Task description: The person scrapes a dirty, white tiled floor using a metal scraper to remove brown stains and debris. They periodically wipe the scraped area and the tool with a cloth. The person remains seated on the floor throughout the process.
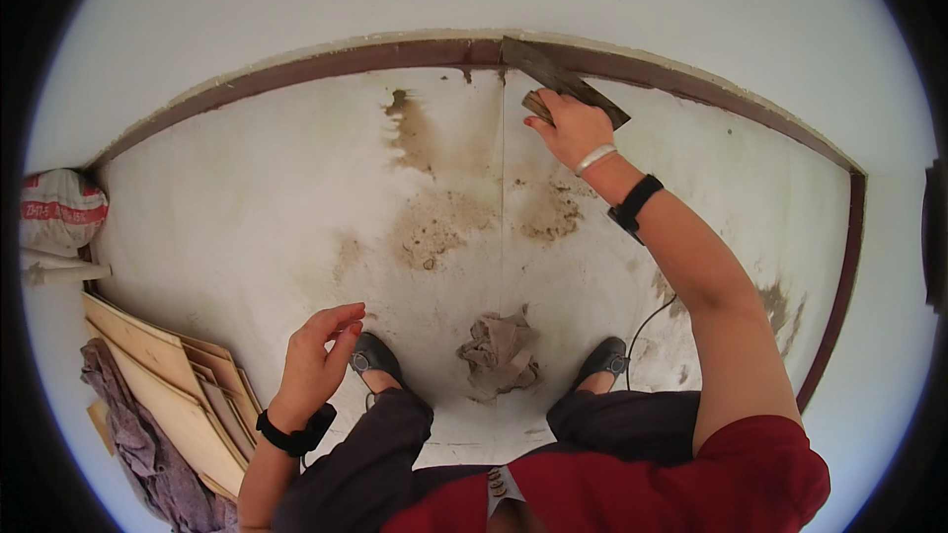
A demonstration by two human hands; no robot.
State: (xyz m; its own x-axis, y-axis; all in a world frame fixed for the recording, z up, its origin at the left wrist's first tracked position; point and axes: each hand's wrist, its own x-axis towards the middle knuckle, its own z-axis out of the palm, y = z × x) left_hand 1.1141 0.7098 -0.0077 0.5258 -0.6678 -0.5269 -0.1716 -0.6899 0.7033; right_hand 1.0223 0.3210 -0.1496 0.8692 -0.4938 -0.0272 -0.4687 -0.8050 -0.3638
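Note:
My right hand (574, 124) grips the wooden handle of a flat metal plastering trowel (564, 81). The blade's far corner touches or overlaps the dark baseboard (415, 53) along the wall. My left hand (320, 355) is above the floor near my left shoe, fingers slightly curled, holding nothing. Between my feet lies a crumpled grey-brown cloth (501, 354). Brown, muddy stains (433, 229) mark the pale floor (259, 215) in front of me, on both sides of a thin seam.
At the left stand a filled white-and-red sack (63, 211) and thin wooden boards (163, 377), with a dark cloth (144, 444) over or beside them. A thin black cable (643, 332) runs by my right shoe (603, 364). Walls edge the floor ahead and at right.

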